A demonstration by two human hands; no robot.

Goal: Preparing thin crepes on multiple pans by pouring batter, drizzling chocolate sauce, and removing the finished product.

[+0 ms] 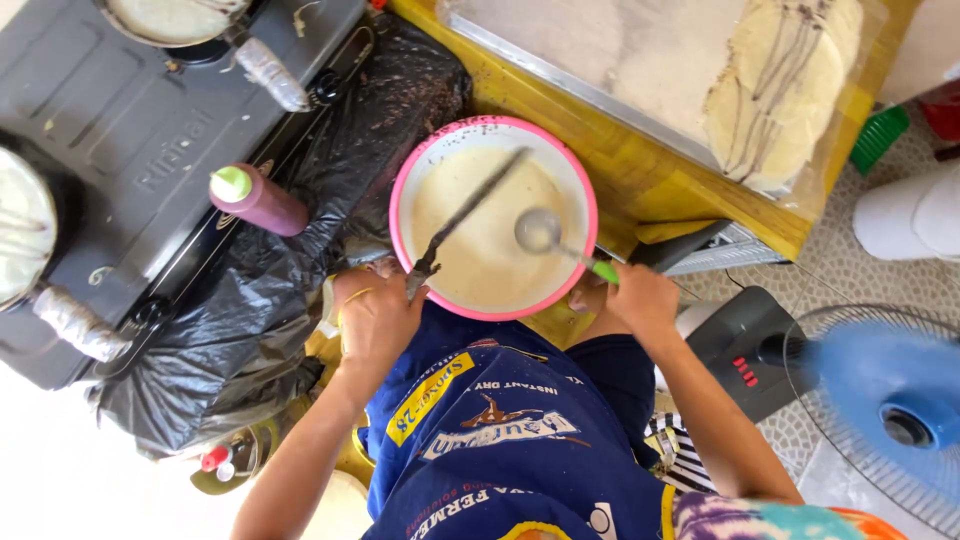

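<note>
pink bowl [400, 200]: pale batter | left hand [375, 320]: grips spatula [465, 215] | right hand [640, 297]: grips ladle [545, 235] in batter

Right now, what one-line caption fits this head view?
Left hand holds a long flat utensil and right hand a ladle over a pink-rimmed bowl of batter.

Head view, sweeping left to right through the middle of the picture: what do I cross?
Foil-wrapped pan handle → purple squeeze bottle with green cap → left hand holding a long flat tool → pink-rimmed bowl of batter → ladle → right hand → blue fan.
</note>
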